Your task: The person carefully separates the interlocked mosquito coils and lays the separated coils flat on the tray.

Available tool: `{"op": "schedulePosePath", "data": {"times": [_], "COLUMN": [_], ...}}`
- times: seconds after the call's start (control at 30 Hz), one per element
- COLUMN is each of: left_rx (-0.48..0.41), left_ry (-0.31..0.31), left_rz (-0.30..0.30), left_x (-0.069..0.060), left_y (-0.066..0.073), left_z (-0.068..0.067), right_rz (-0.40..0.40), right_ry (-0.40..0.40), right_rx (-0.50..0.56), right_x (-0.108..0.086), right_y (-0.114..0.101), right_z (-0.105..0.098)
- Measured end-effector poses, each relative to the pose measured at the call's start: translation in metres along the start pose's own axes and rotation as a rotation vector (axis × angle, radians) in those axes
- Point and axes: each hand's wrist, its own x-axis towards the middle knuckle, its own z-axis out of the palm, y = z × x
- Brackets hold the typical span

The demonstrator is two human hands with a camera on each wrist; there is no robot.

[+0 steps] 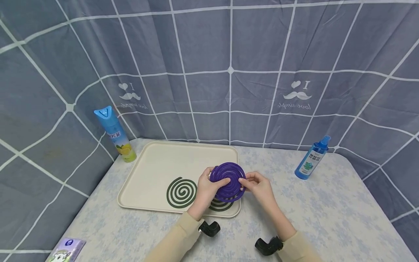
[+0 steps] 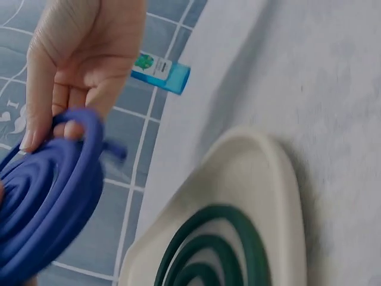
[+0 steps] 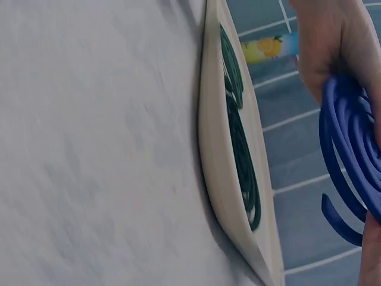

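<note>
A purple mosquito coil [image 1: 229, 182], which looks layered like a stacked pair, is held up over the front right of a cream tray [image 1: 196, 153]. My left hand [image 1: 206, 189] grips its left side, thumb across the face. On the right edge, my right hand [image 1: 260, 187] pinches the outer turn between thumb and finger. The right wrist view shows a loose coil end [image 3: 340, 223] standing apart from the rest. Two green mosquito coils lie on the tray: the left one [image 1: 181, 193] is in full view, the right one [image 1: 220, 206] partly hidden under my left hand and the purple coil.
A blue and yellow spray can [image 1: 119, 136] stands left of the tray. At the back right is a blue spray bottle [image 1: 312, 158]. A purple tissue pack [image 1: 67, 250] lies front left. Behind the table [image 1: 327, 211] hangs a grey checked curtain [image 1: 209, 94].
</note>
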Motion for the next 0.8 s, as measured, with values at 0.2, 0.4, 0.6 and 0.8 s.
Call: {"op": "schedulePosePath", "data": {"times": [0.2,0.4,0.6,0.8], "left_rx": [-0.139,-0.083,0.037,0.129], "left_ry": [0.015,-0.001,-0.064,-0.136], "left_rz": [0.0,0.014,0.074,0.111], "left_x": [-0.002,-0.004,-0.007,-0.008], "left_y": [-0.003,-0.004,-0.006,-0.007], "left_z": [0.002,-0.001,-0.001,-0.001], "right_rz": [0.048,-0.016,-0.133,-0.263], "right_ry": [-0.008,-0.05,-0.027,-0.063], "right_rx": [0.024,-0.063,-0.294,-0.44], "right_x": [-0.002,-0.002,0.0,0.004], "right_y": [0.004,0.002,-0.007,-0.014], "right_z": [0.005,0.001,-0.003,-0.007]}}
